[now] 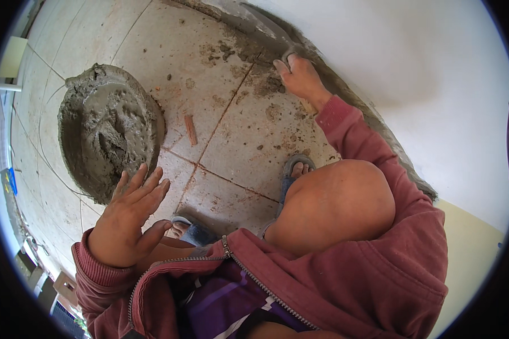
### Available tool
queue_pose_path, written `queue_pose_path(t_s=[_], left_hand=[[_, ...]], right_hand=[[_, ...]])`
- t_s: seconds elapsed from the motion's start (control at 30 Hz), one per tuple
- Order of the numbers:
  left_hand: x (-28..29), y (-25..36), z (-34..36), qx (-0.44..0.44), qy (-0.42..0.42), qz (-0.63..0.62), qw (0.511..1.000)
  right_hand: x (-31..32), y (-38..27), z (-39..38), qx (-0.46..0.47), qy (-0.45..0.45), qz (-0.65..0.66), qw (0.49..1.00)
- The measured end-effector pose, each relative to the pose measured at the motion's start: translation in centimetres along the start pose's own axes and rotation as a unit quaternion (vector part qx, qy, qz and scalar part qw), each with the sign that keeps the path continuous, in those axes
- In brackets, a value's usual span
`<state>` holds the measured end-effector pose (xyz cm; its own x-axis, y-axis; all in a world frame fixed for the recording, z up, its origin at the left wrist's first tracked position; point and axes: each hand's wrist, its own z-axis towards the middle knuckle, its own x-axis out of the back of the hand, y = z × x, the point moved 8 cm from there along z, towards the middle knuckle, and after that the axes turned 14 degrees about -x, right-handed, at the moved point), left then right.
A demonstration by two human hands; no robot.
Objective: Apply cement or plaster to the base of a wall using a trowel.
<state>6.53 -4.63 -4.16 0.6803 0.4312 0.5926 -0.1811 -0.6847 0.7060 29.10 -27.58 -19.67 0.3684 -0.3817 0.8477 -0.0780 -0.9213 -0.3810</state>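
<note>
My right hand (303, 79) is closed around a trowel at the foot of the white wall. The trowel's grey blade (272, 33) lies along the wet mortar strip there, and a tan bit, perhaps its handle end, shows under my wrist. My left hand (131, 217) is held up with fingers spread and nothing in it, close to the near rim of a round mortar tub (159, 121). Wet grey mortar (116, 113) fills the tub and coats its edge.
A reddish brick fragment (190, 130) lies on the tiled floor (232, 152) right of the tub. Mortar crumbs and splashes dot the tiles near the wall (424, 51). My sandalled feet and bent knee (345, 198) are between my arms. A thin wire curves left of the tub.
</note>
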Motion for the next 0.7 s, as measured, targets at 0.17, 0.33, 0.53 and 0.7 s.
queue_pose_path(t_s=[0.17, 0.33, 0.53, 0.7], left_hand=[[0.5, 0.8, 0.6, -0.018, 0.003, 0.016, 1.0], [-0.3, 0.1, 0.5, -0.004, -0.008, 0.007, 1.0], [-0.2, 0.0, 0.6, 0.003, -0.004, 0.0, 1.0], [-0.2, -0.2, 0.0, 0.023, -0.001, -0.014, 1.0]], right_hand=[[-3.9, 0.1, 3.7, -0.029, -0.114, -0.003, 0.993], [-3.5, -4.4, 4.4, 0.032, -0.088, -0.009, 0.996], [-5.7, -0.1, 3.5, -0.02, -0.098, -0.081, 0.992], [-5.9, 2.4, -1.6, 0.016, -0.125, -0.084, 0.989]])
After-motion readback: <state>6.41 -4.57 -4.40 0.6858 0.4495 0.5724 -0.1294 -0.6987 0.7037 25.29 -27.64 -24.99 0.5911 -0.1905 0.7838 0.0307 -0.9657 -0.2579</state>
